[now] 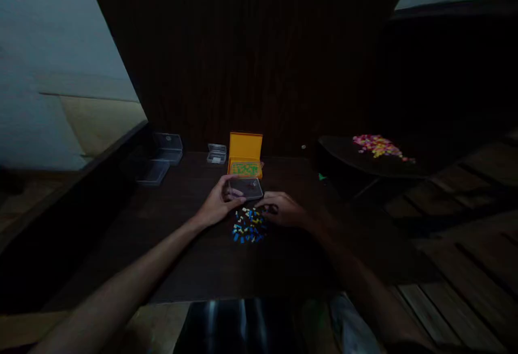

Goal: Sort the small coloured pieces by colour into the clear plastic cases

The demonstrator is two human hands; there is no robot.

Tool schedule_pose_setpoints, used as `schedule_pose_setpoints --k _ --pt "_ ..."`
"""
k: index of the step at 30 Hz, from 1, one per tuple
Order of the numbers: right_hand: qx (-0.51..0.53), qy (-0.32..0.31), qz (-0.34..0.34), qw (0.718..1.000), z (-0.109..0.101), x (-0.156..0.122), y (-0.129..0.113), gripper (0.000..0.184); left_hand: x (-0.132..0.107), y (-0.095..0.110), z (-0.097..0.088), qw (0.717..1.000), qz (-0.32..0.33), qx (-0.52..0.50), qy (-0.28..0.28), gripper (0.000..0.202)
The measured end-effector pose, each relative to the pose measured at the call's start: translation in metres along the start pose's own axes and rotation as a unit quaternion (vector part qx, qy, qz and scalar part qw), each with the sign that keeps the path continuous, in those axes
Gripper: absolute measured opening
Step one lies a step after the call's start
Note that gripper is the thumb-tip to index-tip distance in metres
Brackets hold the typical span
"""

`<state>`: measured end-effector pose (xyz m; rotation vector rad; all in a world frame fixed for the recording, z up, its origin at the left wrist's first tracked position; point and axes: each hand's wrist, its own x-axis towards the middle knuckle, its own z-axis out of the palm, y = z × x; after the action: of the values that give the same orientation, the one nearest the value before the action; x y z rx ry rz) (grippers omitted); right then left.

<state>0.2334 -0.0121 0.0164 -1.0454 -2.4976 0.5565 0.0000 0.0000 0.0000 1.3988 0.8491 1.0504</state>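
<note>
My left hand point(219, 201) is closed round the left side of a shallow clear plastic box point(251, 188), tilted toward me, with a few tiny reddish bits in it. On the dark tabletop just below lies a loose pile of small blue, white and yellow pieces point(250, 225), like tiny building bricks. At the pile's upper right edge is my right hand point(283, 209), its fingers curled and pinched together near the box's lower right corner. Whatever sits between those fingertips is too small and dark to make out.
Behind the clear box stands an open yellow case point(245, 151) with green pieces inside. A small clear case point(217, 153) and larger open clear boxes point(168, 149) are to the left. Pink and yellow pieces point(380, 145) lie on a dark raised surface at right. A dark panel rises behind.
</note>
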Motion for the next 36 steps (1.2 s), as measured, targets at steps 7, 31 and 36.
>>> schedule_pose_setpoints --k 7,31,36 --pt "0.007 -0.004 0.010 1.000 0.0013 -0.0003 0.0005 0.017 -0.0021 0.0061 0.0012 1.000 -0.003 0.002 0.002 0.066" --pt "-0.002 -0.023 0.033 0.999 -0.0010 0.0015 0.0000 0.011 -0.0022 0.0082 0.0029 1.000 0.001 0.012 0.006 0.066" --pt "-0.026 -0.031 0.046 0.998 -0.0007 0.0011 -0.0017 0.013 -0.0026 0.0086 0.0032 1.000 -0.001 0.017 0.010 0.067"
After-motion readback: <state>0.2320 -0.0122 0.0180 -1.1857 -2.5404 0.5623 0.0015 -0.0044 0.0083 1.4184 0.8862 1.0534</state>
